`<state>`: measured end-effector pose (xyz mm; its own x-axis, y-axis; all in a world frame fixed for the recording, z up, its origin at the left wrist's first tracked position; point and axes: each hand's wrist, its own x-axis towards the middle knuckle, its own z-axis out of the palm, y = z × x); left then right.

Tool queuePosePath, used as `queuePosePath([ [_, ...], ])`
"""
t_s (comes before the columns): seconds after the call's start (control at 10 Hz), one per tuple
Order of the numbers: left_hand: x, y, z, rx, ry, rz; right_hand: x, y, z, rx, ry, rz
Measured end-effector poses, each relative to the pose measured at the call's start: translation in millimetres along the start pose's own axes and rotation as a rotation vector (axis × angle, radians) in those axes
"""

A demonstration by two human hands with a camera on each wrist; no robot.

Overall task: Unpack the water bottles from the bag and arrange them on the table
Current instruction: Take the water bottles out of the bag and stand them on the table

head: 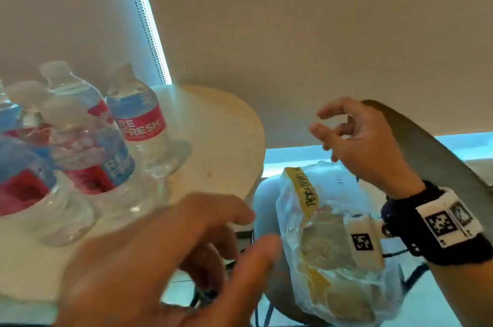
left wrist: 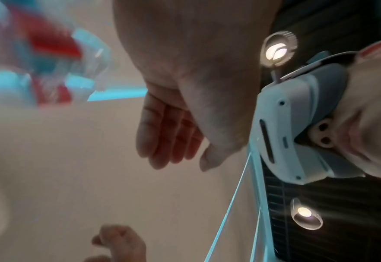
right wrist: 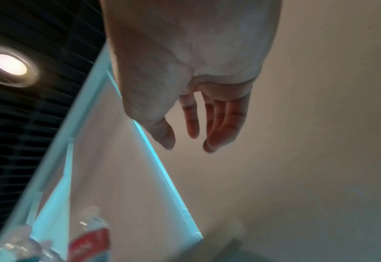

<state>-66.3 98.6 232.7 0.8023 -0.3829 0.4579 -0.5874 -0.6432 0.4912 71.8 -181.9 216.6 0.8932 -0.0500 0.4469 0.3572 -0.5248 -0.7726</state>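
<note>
- The Refresh water bottles (head: 80,139) stand upright in a tight cluster at the left edge of the round bench (head: 221,139). I judge they are packed close to leave the right side of the top free.
- My left hand (head: 170,260) hovers over the near edge of the bench, just right of the cluster. Its fingers are spread and relaxed and it holds nothing. I judge it is free to go across for the next bottle.
- The clear plastic bag (head: 330,246) sits off the right edge of the bench, below its level, on something pale that I cannot make out. Yellow strips show on it, one with handwriting. Whether a bottle remains inside I cannot tell.
- My right hand (head: 360,145) is raised above the bag with fingers loosely curled. It may pinch a thin edge of the plastic to keep the mouth open, but blur hides it, so I cannot tell.
- The wrist band (head: 442,222) with printed markers sits on my right wrist.
</note>
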Motion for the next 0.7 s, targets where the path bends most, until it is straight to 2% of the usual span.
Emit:
queuePosePath([
  [0.1,32.1,12.9,70.2,-0.172,-0.025,0.120,-36.3,80.5,-5.9,-0.151,-0.009,0.198],
  [0.2,46.9,9.0,144.5,-0.238,-0.271,-0.028,-74.1,150.3,0.7,-0.280,-0.165,0.331],
  [0.3,51.6,-16.3,233.4,-0.270,-0.525,-0.186,-103.0,199.7,13.9,-0.382,-0.374,0.460],
  [0.4,54.5,-38.5,300.2,-0.294,-0.635,-0.343,-113.8,231.5,28.4,-0.402,-0.451,0.535],
  [0.5,61.8,-56.6,346.1,-0.219,-0.604,-0.565,-107.1,242.7,42.6,-0.375,-0.456,0.548],
  [0.6,67.0,-64.0,375.3,-0.285,-0.454,-0.758,-93.7,249.1,51.3,-0.316,-0.395,0.619],
  [0.7,68.8,-65.3,398.8,-0.361,-0.302,-0.904,-78.3,241.5,57.5,-0.232,-0.369,0.613],
])
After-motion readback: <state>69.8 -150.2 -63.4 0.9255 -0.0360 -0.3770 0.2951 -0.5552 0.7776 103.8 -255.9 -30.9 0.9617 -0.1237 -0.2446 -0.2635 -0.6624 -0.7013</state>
